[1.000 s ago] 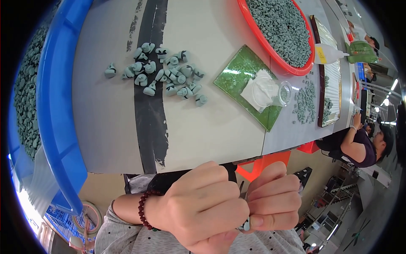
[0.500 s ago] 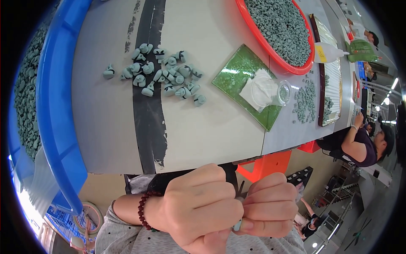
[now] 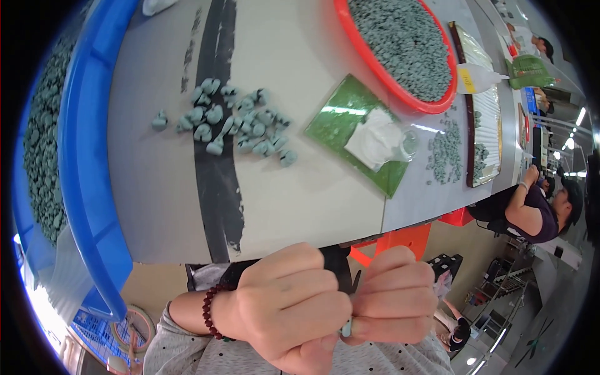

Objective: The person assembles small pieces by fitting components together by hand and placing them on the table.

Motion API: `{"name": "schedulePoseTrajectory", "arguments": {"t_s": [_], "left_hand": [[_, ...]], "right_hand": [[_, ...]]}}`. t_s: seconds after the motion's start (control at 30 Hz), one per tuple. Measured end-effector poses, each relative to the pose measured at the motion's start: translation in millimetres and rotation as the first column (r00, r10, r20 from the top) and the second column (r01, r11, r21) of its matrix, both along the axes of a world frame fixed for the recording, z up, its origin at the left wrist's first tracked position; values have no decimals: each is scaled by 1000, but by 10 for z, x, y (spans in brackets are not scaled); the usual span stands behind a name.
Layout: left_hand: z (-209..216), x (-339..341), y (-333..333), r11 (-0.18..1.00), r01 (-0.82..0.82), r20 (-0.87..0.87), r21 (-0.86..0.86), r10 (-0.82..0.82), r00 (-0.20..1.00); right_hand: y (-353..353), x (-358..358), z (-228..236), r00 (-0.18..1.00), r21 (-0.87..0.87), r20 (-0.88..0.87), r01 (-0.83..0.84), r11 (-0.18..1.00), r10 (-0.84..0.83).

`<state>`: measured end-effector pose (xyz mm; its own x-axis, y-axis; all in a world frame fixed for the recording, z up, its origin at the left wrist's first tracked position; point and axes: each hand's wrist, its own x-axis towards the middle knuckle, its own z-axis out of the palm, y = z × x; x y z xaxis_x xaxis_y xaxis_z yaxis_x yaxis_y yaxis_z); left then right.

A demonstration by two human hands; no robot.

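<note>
My left hand [image 3: 290, 309] and my right hand [image 3: 394, 297] meet in front of my body, below the table's near edge. Both are closed, with fingers curled and knuckles up. Between them, by the right thumb, peeks the end of a small pale green piece [image 3: 347, 328]; the fingers hide the rest of it. Dark red beads [image 3: 209, 312] circle my left wrist. Beyond the hands, a loose cluster of small grey-green moulded pieces [image 3: 256, 125], several with dark bands, lies on the table [image 3: 300, 212] across a black stripe [image 3: 219, 194].
A blue bin [image 3: 87, 194] full of green pieces stands at the left. Farther right are a green board [image 3: 334, 115] bearing white tissue [image 3: 369, 140] and a clear cup [image 3: 409, 145], a heaped red basin [image 3: 390, 100], a squeeze bottle [image 3: 481, 79] and a tray [image 3: 489, 125]. Another person [image 3: 531, 212] sits at right.
The view has shifted slightly, so the table things sit a little differently in the picture. My hands stay together around the small piece, with only a slight shift.
</note>
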<state>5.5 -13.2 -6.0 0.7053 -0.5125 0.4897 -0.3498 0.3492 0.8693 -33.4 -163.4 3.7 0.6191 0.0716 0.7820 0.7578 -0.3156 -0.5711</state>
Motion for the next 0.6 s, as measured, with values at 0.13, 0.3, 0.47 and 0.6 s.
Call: {"name": "schedulePoseTrajectory", "arguments": {"t_s": [0.13,0.3,0.47,0.6], "left_hand": [[5,-19,10,991,-45,73,130,35,997],[108,63,31,939,-109,139,325,66,988],[230,180,115,487,-728,477,483,551,685],[215,306,121,323,-728,470,604,593,653]], "right_hand": [[-79,45,-2,1000,-122,-26,15,992,-18],[-482,76,149,960,-205,-268,-135,969,77],[-1727,111,22,413,-450,-110,791,416,-904],[-2236,133,-117,377,-495,-275,733,467,-884]]}}
